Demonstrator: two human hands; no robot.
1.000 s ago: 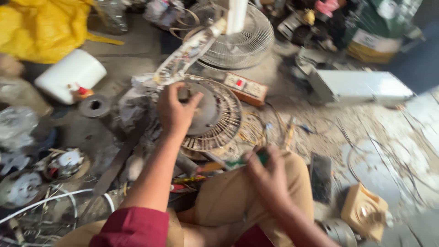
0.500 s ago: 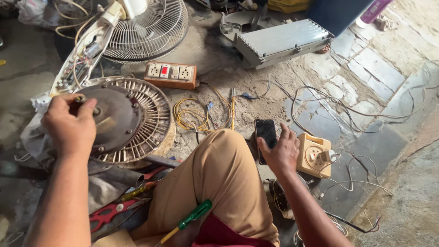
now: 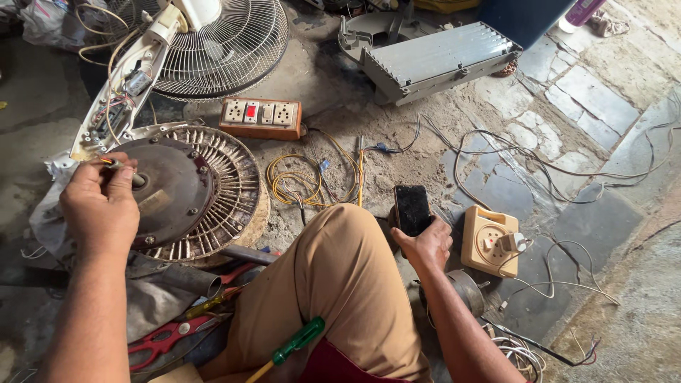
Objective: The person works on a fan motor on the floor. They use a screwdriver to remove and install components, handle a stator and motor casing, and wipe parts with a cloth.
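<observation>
My left hand (image 3: 99,209) grips the centre shaft of a round, dark fan motor (image 3: 186,191) lying flat on the ground; thin coloured wires stick out between the fingers. Down on the ground past my bent knee in tan trousers (image 3: 340,276), my right hand (image 3: 425,245) holds a black mobile phone (image 3: 412,208), its dark screen facing up. A green-handled screwdriver (image 3: 298,342) rests on my thigh.
A brown socket board (image 3: 260,118) and a coil of yellow wire (image 3: 305,181) lie beyond the motor. A pedestal fan with a wire cage (image 3: 227,50), a grey metal casing (image 3: 440,60), a beige socket box (image 3: 489,240), red-handled scissors (image 3: 167,339) and loose cables surround me.
The view swung right. My right hand left my lap, reached to the ground on the right and took hold of the black phone. My left hand stayed on the motor's centre.
</observation>
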